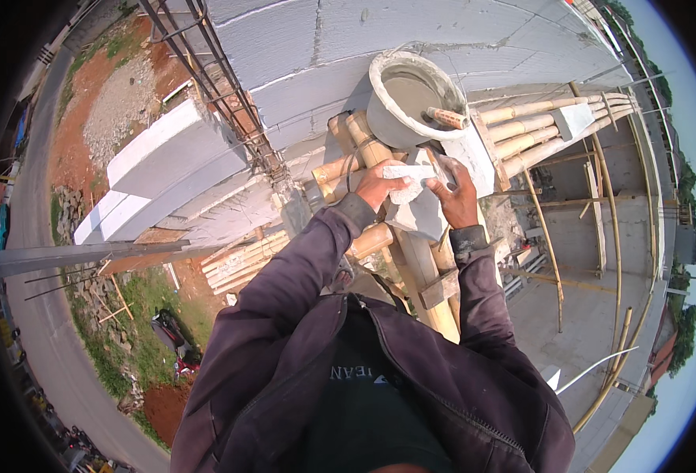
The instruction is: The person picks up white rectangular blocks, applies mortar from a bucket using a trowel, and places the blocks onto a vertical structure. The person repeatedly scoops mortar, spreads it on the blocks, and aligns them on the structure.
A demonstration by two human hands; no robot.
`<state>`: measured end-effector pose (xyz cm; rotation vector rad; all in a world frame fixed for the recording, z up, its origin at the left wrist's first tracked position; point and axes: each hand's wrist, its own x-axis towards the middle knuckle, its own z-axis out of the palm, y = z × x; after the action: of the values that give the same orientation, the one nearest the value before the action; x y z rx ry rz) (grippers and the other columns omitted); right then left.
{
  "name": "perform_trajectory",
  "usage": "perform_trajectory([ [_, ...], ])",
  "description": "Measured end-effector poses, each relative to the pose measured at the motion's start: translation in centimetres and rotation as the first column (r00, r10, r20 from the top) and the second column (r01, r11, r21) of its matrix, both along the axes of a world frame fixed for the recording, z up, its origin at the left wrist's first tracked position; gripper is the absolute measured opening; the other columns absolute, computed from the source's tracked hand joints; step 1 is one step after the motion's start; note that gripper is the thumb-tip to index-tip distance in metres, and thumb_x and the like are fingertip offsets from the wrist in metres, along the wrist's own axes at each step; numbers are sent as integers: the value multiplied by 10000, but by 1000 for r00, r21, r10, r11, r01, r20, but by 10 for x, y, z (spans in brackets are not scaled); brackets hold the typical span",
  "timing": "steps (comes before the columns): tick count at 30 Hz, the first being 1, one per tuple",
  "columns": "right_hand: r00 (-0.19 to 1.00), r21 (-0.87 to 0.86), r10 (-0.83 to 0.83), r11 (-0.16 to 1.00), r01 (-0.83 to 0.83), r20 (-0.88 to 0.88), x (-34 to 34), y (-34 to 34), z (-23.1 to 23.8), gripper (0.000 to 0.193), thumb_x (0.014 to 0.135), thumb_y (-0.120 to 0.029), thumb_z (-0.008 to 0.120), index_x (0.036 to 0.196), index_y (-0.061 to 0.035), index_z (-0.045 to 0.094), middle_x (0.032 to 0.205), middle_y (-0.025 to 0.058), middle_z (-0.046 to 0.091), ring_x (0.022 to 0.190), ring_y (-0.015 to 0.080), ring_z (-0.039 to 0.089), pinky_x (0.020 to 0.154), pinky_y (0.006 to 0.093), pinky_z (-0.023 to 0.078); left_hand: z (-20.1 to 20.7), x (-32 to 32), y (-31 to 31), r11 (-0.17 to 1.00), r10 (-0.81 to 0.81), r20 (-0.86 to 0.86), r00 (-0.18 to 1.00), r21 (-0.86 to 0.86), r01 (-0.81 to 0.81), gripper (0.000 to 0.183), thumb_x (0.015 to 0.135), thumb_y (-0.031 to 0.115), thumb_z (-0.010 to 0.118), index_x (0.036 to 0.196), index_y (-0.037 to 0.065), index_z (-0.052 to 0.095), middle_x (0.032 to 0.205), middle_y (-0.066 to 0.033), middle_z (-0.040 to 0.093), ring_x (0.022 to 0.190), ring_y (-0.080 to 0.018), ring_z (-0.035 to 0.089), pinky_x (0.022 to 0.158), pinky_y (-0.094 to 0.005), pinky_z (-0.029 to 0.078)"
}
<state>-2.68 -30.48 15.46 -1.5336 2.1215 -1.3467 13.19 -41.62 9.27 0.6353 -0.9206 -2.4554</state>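
Observation:
My left hand (381,188) is closed round the left end of a small, broken piece of white lightweight block (411,172). My right hand (459,195) grips at its right side, thumb toward the piece; some of its fingers are hidden. Directly beneath both hands lies a larger pale block piece (417,216), on the bamboo poles. Just beyond stands a round, mortar-crusted bucket (387,120) with wet grey mortar (408,96) inside. A tool's worn orange-brown handle (447,118) sticks out over the bucket's right rim.
A white block wall (285,47) rises ahead. Steel rebar (222,79) stands at the left, beside white blocks (166,150). Bamboo poles (423,276) form the scaffold under me, with more poles (521,130) at the right. The ground (198,307) lies far below.

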Motion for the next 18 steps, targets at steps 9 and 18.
perform_trajectory([
  [9, 756, 349, -559, 672, 654, -341, -28, 101, -94, 355, 771, -208, 777, 1017, 11, 646, 955, 188, 621, 890, 369, 607, 832, 432, 501, -15, -20, 20, 977, 199, 246, 949, -130, -171, 464, 761, -60, 697, 1161, -52, 460, 1059, -204, 653, 922, -246, 674, 816, -361, 553],
  [18, 748, 654, -491, 392, 647, -446, -41, 138, -118, 494, 760, -156, 731, 1193, -43, 522, 1196, 196, 489, 1123, 405, 528, 909, 568, 437, -16, -52, 22, 752, 322, 685, 654, -605, 263, 494, 739, 58, 790, 1136, -51, 517, 1046, -231, 667, 921, -265, 683, 830, -376, 538],
])
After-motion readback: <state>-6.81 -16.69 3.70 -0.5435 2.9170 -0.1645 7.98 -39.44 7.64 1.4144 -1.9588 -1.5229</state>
